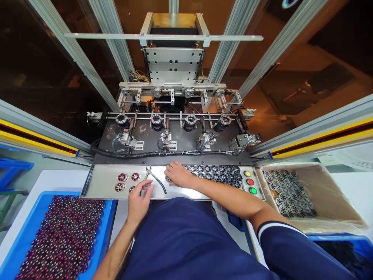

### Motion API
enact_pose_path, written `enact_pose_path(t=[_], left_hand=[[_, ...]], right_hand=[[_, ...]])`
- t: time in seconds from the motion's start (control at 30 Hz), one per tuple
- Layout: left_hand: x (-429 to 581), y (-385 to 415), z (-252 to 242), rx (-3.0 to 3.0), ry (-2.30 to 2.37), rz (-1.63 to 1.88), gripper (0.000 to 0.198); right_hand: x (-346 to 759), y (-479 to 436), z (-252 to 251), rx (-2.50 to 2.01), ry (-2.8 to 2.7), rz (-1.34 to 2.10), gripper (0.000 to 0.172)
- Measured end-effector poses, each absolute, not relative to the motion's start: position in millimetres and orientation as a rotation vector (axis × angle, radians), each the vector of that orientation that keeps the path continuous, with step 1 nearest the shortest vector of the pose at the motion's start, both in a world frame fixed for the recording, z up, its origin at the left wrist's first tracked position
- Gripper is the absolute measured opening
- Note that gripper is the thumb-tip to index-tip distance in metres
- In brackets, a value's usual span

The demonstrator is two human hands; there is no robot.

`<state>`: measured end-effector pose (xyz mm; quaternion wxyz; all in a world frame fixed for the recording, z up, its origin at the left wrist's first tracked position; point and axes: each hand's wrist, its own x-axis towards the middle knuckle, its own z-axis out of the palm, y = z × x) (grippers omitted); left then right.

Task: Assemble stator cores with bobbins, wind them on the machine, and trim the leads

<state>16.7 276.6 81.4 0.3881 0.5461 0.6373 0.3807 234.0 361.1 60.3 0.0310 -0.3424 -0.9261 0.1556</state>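
My left hand (139, 199) is closed round the green handles of a pair of cutting pliers (154, 178), which lie on the steel shelf (100, 182) with their jaws pointing away from me. My right hand (178, 174) rests palm down on the shelf, fingers curled over a small round wound part that I can barely see. Three red-wound round parts (127, 177) lie on the shelf left of the pliers. A heap of bare silver round parts (215, 173) sits right of my right hand.
Behind the shelf a machine carries several round fixtures (156, 121) in a row. Yellow, red and green buttons (250, 181) sit at the shelf's right end. A blue tray (60, 237) of red-wound parts lies at lower left, a cardboard box (320, 194) of silver parts at right.
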Motion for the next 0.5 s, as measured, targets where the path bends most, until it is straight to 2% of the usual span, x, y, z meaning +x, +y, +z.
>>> enact_pose_path(t=[0.17, 0.4, 0.5], left_hand=[[12, 278, 87, 1.072, 1.545, 1.034, 0.044], [17, 278, 134, 0.723, 1.11, 1.027, 0.074], [24, 275, 146, 0.626, 1.033, 1.113, 0.078]], right_hand=[[220, 362, 64, -0.876, -2.699, 0.592, 0.025], [188, 334, 131, -0.541, -2.174, 0.712, 0.042], [183, 331, 149, -0.423, -1.95, 0.647, 0.047]])
